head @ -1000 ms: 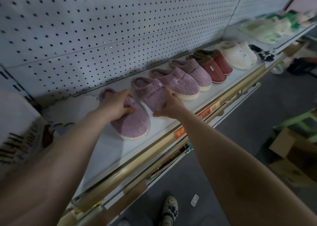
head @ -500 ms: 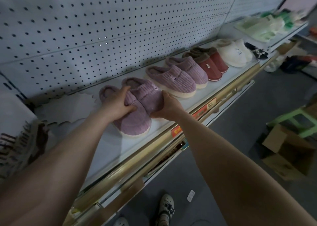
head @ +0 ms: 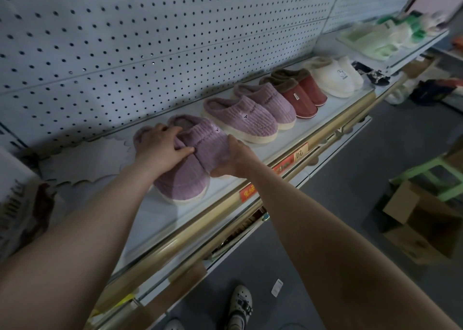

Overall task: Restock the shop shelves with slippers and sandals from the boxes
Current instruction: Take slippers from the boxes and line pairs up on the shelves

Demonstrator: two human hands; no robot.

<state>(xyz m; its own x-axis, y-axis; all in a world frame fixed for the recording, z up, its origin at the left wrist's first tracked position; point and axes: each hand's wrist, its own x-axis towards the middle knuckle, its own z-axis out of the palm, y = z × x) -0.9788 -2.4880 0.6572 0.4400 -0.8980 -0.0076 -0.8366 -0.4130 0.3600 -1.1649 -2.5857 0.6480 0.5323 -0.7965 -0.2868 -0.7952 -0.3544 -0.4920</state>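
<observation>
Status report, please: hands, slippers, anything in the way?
Left hand grips near purple slipper. Right hand grips second purple slipper at toe. Slippers touching, side by side. Next purple pair close; nothing blocking.

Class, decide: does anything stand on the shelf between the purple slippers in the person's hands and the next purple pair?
Nothing visible does. Only bare shelf lies between the held slippers and the next purple pair. The left hand and right hand grip them directly.
</observation>
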